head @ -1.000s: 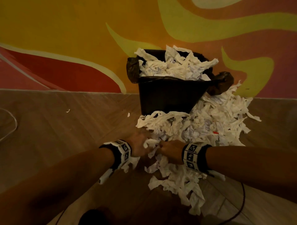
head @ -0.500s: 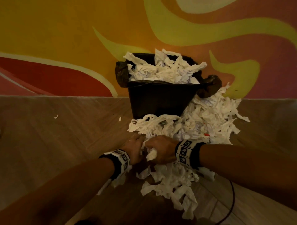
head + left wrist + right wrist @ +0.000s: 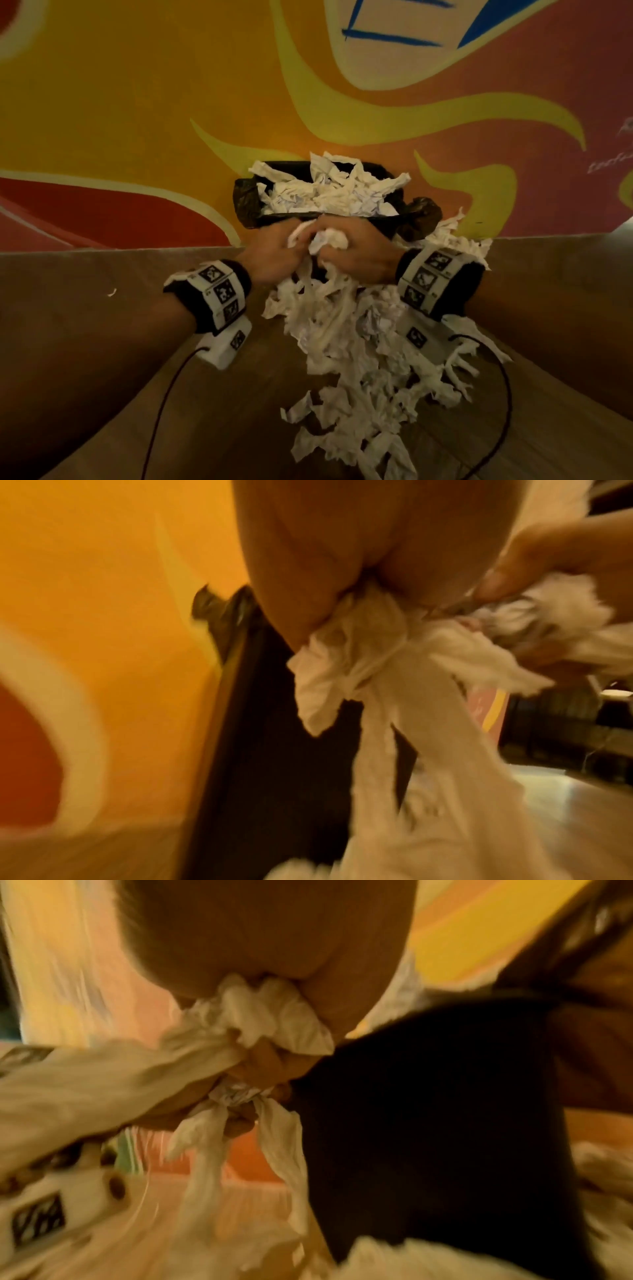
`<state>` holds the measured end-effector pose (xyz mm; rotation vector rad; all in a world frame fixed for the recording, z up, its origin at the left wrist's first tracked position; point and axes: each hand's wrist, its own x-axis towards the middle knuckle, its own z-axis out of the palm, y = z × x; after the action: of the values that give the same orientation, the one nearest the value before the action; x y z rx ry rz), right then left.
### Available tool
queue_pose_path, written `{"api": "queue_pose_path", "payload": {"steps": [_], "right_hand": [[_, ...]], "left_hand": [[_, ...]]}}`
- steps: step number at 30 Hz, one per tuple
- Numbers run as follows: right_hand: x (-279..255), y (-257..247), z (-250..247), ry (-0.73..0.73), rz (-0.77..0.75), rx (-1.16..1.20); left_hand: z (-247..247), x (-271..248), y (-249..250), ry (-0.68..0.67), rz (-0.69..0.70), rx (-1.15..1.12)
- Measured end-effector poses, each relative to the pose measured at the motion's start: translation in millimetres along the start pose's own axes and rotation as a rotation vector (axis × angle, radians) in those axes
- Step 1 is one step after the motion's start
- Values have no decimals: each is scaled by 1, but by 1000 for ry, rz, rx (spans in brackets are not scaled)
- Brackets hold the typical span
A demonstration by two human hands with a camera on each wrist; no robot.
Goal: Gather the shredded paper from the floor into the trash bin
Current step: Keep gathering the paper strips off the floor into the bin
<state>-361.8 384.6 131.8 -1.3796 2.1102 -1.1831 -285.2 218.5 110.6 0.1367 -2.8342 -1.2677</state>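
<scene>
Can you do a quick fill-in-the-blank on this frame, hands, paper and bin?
1. Both hands, left hand and right hand, grip one bunch of ____ paper.
2. The trash bin is lined with a ____ bag.
3. The bin stands against a painted ____.
4. Strips trail from the hands down to the wooden ____.

Missing words: shredded; black; wall; floor

Dim warm light — blurred wrist views

White shredded paper (image 3: 346, 346); black trash bin (image 3: 270, 219) with dark liner; brown wood-grain floor (image 3: 85, 359); orange, yellow, red swirled wall (image 3: 137, 102) with blue strokes; black-and-white patterned wristbands (image 3: 219, 294).
</scene>
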Motion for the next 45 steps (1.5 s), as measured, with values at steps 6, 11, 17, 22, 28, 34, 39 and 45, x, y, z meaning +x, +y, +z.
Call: {"api": "queue_pose_path", "payload": {"steps": [6, 11, 17, 22, 28, 34, 39, 45], "right_hand": [[35, -34, -58, 526, -168, -20], [55, -26, -83, 779, -134, -101], [70, 6, -94, 727, 116, -374], [63, 24, -81, 399, 235, -620], [63, 32, -68, 68, 553, -497], [63, 33, -66, 50, 631, -478], [60, 46, -61, 85, 533, -717], [55, 45, -65, 88, 462, -617]], "left_hand": [[-43, 38, 69, 369, 160, -136], [-69, 72, 78, 734, 253, -135], [-45, 97, 45, 661, 23, 51], [-21, 100, 23, 257, -280, 213], [-16, 94, 24, -10, -416, 369], [-18, 92, 33, -107, -207, 185], [-32, 93, 21, 52, -231, 219], [-31, 89, 16, 302, -150, 498]]}}
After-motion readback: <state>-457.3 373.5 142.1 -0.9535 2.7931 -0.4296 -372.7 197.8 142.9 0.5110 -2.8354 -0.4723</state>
